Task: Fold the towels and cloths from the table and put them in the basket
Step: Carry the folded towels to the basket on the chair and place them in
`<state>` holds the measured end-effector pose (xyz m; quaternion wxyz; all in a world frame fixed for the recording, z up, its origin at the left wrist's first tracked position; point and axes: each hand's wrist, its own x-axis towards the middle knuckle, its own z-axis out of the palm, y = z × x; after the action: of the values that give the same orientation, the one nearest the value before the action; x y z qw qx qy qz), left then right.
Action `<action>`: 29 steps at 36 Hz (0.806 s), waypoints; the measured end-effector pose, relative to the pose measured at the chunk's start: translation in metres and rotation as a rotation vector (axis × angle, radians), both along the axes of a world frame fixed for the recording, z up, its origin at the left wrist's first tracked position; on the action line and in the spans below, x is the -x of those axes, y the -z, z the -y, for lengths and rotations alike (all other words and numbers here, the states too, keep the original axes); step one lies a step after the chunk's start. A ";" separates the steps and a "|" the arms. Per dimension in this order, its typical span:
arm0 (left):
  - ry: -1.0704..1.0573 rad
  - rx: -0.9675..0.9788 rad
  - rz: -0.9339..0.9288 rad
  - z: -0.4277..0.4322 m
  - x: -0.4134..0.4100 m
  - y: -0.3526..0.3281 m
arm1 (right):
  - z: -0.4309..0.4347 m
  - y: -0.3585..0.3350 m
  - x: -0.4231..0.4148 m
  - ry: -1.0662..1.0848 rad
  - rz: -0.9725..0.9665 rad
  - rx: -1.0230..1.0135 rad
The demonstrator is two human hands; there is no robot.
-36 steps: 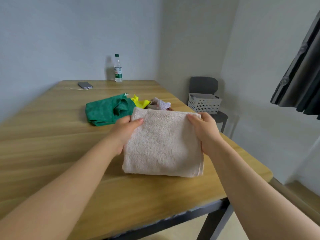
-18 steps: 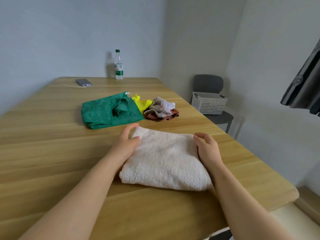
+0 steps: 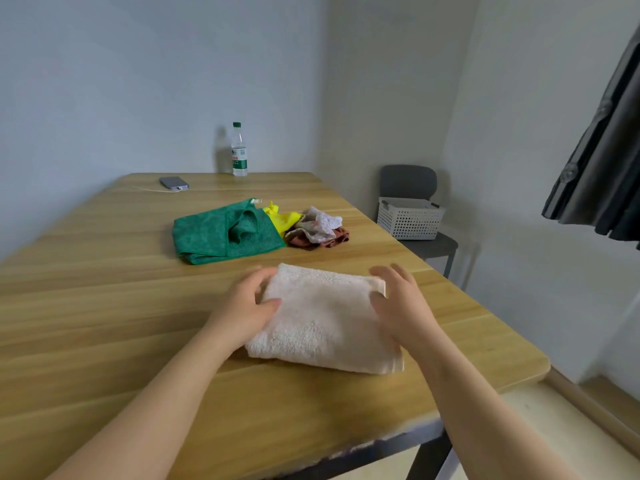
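left hand grips the left edge of the folded towel — thumb on top, fingers curled round the side. right hand is at the towel's far right corner w/ thumb on the pile. its fingers are motion-blurred, so can't tell if they clamp the edge or just rest against it. the towel lies flat on the table, near the front right corner, between both hands.

progress, as i read it: this one's folded but not yet in the basket, which sits on a grey chair off the table's right side, well apart from the towel. nothing shows above its rim, tho the inside isn't visible from here. left to do: green cloth, yellow cloth, white patterned cloth and reddish-brown cloth — all loose and bunched together mid-table. so early days: approx one of five items folded, none delivered.

towel look: pale beige terry, thick and soft, a neat rectangle w/ stacked layers showing at the near right corner and a woven band along the far edge.
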<state>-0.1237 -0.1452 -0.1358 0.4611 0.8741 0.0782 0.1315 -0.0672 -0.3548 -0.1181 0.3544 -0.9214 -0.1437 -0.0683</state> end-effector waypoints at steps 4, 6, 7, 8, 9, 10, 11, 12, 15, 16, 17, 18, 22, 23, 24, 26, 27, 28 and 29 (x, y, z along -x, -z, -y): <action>0.134 -0.213 -0.018 0.021 -0.009 -0.013 | -0.025 -0.006 0.010 -0.144 0.039 0.255; 0.186 -0.419 -0.167 0.030 -0.015 -0.007 | -0.031 0.010 0.010 -0.170 -0.034 0.357; 0.200 -0.498 -0.237 0.032 -0.018 -0.003 | -0.032 0.019 0.009 -0.168 -0.057 0.371; 0.200 -0.544 -0.296 0.032 -0.021 0.001 | -0.031 0.027 0.008 -0.156 -0.070 0.358; 0.192 -0.569 -0.333 0.031 -0.023 0.003 | -0.029 0.032 0.006 -0.140 -0.076 0.334; 0.182 -0.585 -0.353 0.031 -0.024 0.004 | -0.028 0.035 0.004 -0.128 -0.077 0.322; 0.171 -0.598 -0.366 0.032 -0.024 0.005 | -0.028 0.035 0.003 -0.122 -0.078 0.322; 0.160 -0.608 -0.374 0.033 -0.024 0.005 | -0.029 0.035 0.001 -0.121 -0.080 0.330; 0.128 -0.606 -0.399 0.035 -0.026 0.006 | -0.032 0.031 -0.002 -0.129 -0.098 0.360; 0.123 -0.602 -0.407 0.034 -0.027 0.007 | -0.032 0.031 -0.002 -0.136 -0.106 0.365; 0.119 -0.595 -0.413 0.034 -0.028 0.007 | -0.032 0.030 -0.003 -0.140 -0.111 0.366; 0.114 -0.588 -0.419 0.034 -0.028 0.007 | -0.032 0.030 -0.003 -0.138 -0.110 0.363; 0.089 -0.595 -0.427 0.034 -0.028 0.007 | -0.030 0.033 0.000 0.027 -0.140 0.295; 0.082 -0.592 -0.423 0.035 -0.027 0.007 | -0.029 0.033 0.003 0.088 -0.168 0.273; 0.075 -0.588 -0.415 0.036 -0.025 0.007 | -0.028 0.033 0.005 0.133 -0.192 0.254; 0.059 -0.580 -0.401 0.037 -0.022 0.008 | -0.026 0.033 0.010 0.179 -0.225 0.228; 0.053 -0.575 -0.398 0.038 -0.020 0.008 | -0.025 0.033 0.011 0.186 -0.233 0.226; 0.045 -0.571 -0.397 0.040 -0.018 0.009 | -0.022 0.033 0.012 0.184 -0.235 0.233; 0.038 -0.569 -0.396 0.042 -0.017 0.010 | -0.019 0.034 0.012 0.176 -0.235 0.244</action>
<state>-0.1069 -0.1868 -0.1459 0.1771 0.9775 0.1099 -0.0328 -0.0796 -0.3354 -0.1520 0.2472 -0.9682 -0.0273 0.0272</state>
